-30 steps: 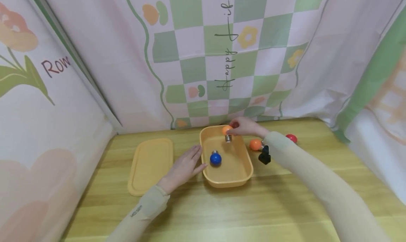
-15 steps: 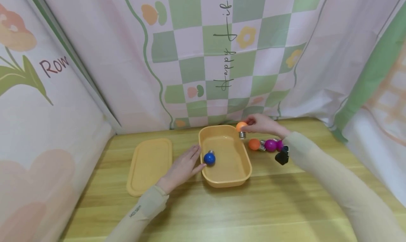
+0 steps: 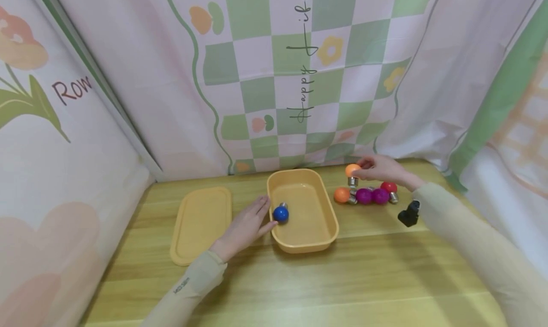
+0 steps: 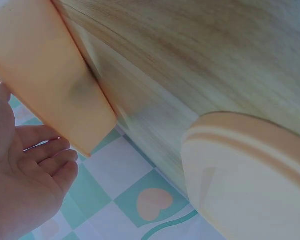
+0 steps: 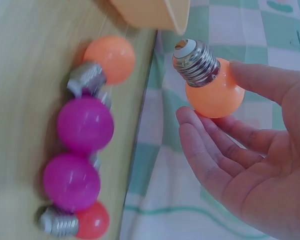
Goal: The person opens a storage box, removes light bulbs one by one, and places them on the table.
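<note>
My right hand (image 3: 383, 169) pinches an orange light bulb (image 3: 353, 170) between thumb and fingertips, its metal screw base pointing down, above the table at the container's right. In the right wrist view the bulb (image 5: 215, 95) shows its threaded base toward the camera. My left hand (image 3: 244, 224) rests with extended fingers against the left wall of a yellow plastic container (image 3: 304, 247), thumb at its rim. Inside the container lies a blue bulb (image 3: 280, 214) near that wall. Below the held bulb, a row holds an orange bulb (image 3: 341, 194), two purple bulbs (image 3: 380, 196) and a red bulb (image 3: 388, 187).
A flat yellow lid (image 3: 201, 227) lies on the wooden table (image 3: 274, 289) left of the container. Behind the table's far edge hangs a checkered curtain (image 3: 291, 89). A black device (image 3: 409, 213) sits at my right wrist.
My right hand has carried the orange bulb from over the container rightward, out past its rim to above the row of bulbs. My left hand stays at the container, where the blue bulb has shifted left.
</note>
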{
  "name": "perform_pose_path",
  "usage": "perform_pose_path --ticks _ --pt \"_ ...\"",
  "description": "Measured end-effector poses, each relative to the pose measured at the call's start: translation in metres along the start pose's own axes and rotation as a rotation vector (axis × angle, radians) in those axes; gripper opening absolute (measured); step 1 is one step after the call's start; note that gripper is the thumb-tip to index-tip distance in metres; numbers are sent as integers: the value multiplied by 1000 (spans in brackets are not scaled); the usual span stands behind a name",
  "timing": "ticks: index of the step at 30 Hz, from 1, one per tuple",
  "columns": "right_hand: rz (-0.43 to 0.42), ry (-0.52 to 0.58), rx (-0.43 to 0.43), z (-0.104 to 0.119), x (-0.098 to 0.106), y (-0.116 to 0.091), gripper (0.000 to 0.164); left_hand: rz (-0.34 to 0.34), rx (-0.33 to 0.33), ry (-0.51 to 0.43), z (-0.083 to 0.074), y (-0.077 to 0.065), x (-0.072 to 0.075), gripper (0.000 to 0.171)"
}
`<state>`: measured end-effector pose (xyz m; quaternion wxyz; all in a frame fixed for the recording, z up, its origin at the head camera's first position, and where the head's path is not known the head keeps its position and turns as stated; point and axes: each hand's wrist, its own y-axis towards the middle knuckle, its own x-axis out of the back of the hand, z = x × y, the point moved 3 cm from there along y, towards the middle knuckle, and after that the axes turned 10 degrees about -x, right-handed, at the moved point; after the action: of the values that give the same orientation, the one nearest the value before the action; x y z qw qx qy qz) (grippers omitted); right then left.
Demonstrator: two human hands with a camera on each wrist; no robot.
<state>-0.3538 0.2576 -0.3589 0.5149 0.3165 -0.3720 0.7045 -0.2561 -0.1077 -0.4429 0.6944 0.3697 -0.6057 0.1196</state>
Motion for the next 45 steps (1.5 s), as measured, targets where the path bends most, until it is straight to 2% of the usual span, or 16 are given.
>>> perform_pose_path --ticks 5,15,20,25,32,45 --pt "2 -27 -47 -20 11 -5 54 2 4 -5 0 0 1 65" --pt "11 21 -72 -58 23 -15 56 -7 -3 -6 -2 0 3 64" --pt "12 21 -107 -74 27 -19 62 -16 -7 -5 -2 0 2 63" --pt "17 32 -150 -87 29 -22 63 -12 -7 -7 -2 0 2 63" --pt "18 48 -161 -102 30 -26 61 2 -7 -10 0 0 2 63" --pt "25 19 -174 -137 26 -28 57 -18 -10 -21 1 0 0 63"
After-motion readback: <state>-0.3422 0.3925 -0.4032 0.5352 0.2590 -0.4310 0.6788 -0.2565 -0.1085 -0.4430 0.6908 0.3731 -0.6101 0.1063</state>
